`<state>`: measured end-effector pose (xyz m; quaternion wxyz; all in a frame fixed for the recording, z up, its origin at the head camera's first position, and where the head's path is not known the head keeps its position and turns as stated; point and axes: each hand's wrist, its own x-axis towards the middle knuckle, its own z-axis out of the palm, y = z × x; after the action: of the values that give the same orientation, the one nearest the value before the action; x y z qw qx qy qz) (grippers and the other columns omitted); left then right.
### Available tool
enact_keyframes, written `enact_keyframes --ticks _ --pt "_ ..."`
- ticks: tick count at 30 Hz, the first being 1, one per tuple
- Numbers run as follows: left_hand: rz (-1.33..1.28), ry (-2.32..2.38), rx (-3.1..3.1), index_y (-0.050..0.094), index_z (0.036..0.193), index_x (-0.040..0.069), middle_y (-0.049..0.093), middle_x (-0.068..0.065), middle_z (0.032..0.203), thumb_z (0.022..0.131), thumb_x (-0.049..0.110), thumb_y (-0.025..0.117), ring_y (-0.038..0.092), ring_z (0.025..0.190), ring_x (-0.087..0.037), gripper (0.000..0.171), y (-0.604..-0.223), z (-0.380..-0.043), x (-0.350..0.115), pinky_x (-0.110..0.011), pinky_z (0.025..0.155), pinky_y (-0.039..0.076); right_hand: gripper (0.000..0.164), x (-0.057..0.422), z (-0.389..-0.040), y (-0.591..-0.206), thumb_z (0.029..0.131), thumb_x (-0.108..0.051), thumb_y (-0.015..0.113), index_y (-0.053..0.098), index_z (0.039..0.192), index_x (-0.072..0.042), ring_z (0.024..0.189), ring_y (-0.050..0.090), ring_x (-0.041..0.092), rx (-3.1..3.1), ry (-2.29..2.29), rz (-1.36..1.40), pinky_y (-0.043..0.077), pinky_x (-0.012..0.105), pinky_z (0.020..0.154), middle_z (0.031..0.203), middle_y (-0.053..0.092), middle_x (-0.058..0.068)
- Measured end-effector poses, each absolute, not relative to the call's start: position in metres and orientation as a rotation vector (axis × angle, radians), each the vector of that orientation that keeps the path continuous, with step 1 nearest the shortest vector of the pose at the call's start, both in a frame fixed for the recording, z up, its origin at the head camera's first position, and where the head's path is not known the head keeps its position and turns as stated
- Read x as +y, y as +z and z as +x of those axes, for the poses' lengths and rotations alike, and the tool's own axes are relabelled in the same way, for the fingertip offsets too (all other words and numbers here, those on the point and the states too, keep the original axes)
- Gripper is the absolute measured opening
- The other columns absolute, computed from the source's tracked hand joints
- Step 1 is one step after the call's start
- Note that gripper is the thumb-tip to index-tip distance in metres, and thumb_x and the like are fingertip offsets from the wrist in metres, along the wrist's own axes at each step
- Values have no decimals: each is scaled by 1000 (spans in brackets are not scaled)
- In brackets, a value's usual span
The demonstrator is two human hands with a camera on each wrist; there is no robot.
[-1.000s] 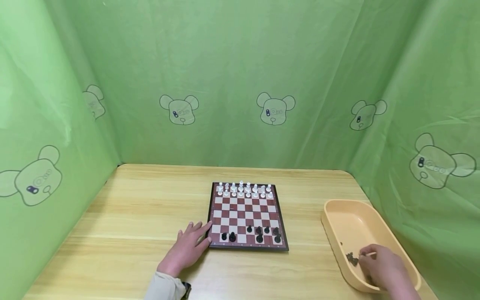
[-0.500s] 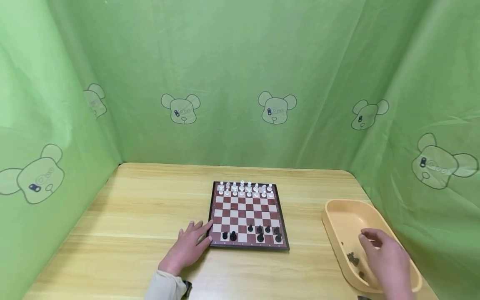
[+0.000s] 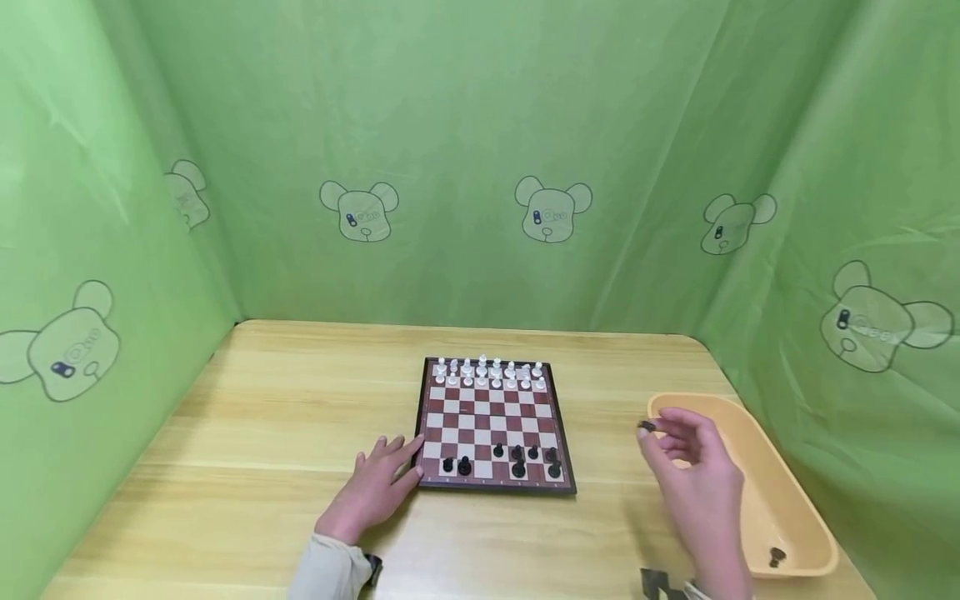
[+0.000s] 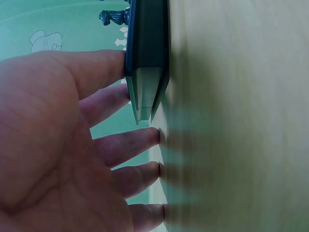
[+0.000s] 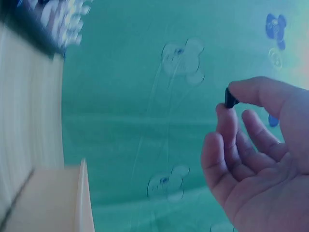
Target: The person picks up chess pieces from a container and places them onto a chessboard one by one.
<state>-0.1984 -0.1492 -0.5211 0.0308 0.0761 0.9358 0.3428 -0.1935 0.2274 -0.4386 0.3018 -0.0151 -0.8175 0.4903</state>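
My right hand (image 3: pixel 701 487) is raised over the left edge of the orange tray (image 3: pixel 765 492), pinching a small black chess piece (image 3: pixel 647 426) between thumb and a fingertip. The right wrist view shows the same black piece (image 5: pixel 230 98) with the other fingers loosely bent; its kind is unclear. On the table lies a chessboard (image 3: pixel 483 422), its left edge touched by the spread fingers of my left hand (image 3: pixel 367 500). In the left wrist view, thumb and forefinger meet the board's side (image 4: pixel 147 43), while the other fingertips rest on the table.
White chess pieces (image 3: pixel 482 372) fill the board's two far rows. Several black pieces (image 3: pixel 518 469) stand on the two near rows, with gaps among them. A dark piece (image 3: pixel 777 557) lies in the tray's near end. Green curtains (image 3: pixel 450 275) enclose the wooden table (image 3: pixel 300 375).
My right hand has risen out of the tray and moved left and away from me, carrying the black chess piece. My left hand has stayed at the board's edge.
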Motion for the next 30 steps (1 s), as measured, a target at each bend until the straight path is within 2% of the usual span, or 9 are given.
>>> enact_keyframes --ticks 6,9,16,20,30 --pt "230 1051 2887 48 155 15 39 -27 159 107 32 56 23 150 -53 52 -521 -199 -150 -74 119 9 40 197 -196 -432 86 4 81 64 122 -1 82 64 2 -2174 1373 114 53 8 76 102 75 5" --pt "231 1053 2888 49 155 15 39 -27 159 107 31 56 24 150 -54 52 -521 -199 -150 -75 119 9 38 187 -200 -429 86 6 80 65 121 0 82 64 3 -2160 1397 189 53 9 77 103 75 11" --pt "232 1053 2887 49 155 15 40 -27 159 107 31 56 24 150 -54 52 -522 -200 -150 -75 118 9 22 166 -206 -421 87 2 81 75 108 -3 80 63 5 -2107 1395 285 53 10 77 92 73 7" --pt "233 1054 2885 49 155 15 40 -26 159 107 32 56 24 150 -53 52 -523 -200 -150 -75 119 9 20 154 -209 -415 87 0 81 77 106 -4 79 64 7 -2059 1416 315 53 11 75 87 72 6" --pt "237 1059 2884 49 155 15 40 -27 159 107 32 56 24 150 -54 52 -524 -200 -150 -75 118 9 22 124 -219 -409 88 5 79 76 109 1 84 65 10 -1849 1539 425 54 15 78 96 73 15"
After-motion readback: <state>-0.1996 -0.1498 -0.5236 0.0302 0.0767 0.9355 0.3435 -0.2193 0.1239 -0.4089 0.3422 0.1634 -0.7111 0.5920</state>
